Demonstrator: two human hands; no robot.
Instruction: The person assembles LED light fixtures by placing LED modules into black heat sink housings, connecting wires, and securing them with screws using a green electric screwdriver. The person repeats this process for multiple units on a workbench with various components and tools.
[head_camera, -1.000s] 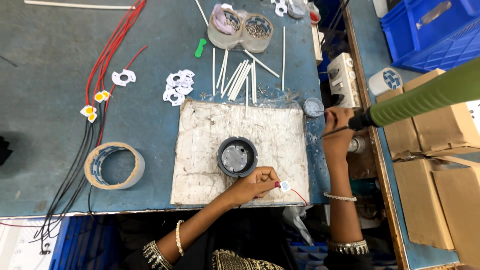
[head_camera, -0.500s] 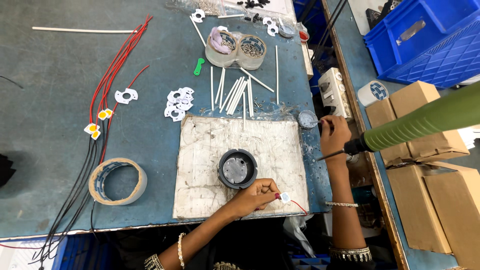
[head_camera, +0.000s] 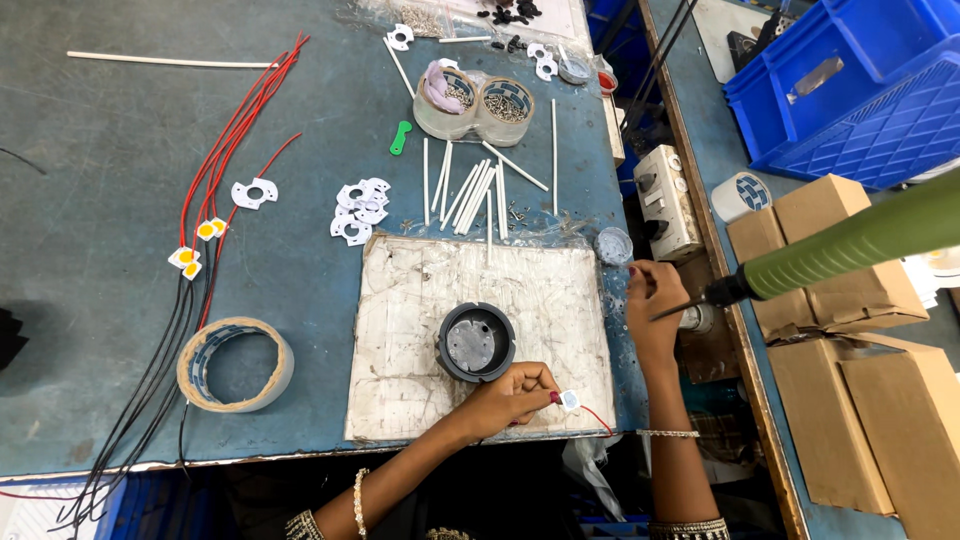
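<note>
The left hand (head_camera: 515, 393) pinches a small white chip (head_camera: 569, 402) on a red wire, at 4 o'clock from the round black housing (head_camera: 476, 342); the right hand (head_camera: 652, 305) grips a green-handled tool (head_camera: 850, 243); at 3 o'clock, four brown cardboard boxes (head_camera: 835, 245)

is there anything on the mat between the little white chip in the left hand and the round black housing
Nothing visible. The left hand pinches the small white square chip with red wire just right of the round black plastic housing. Only bare worn white mat and the hand's own fingers lie between them.
</note>
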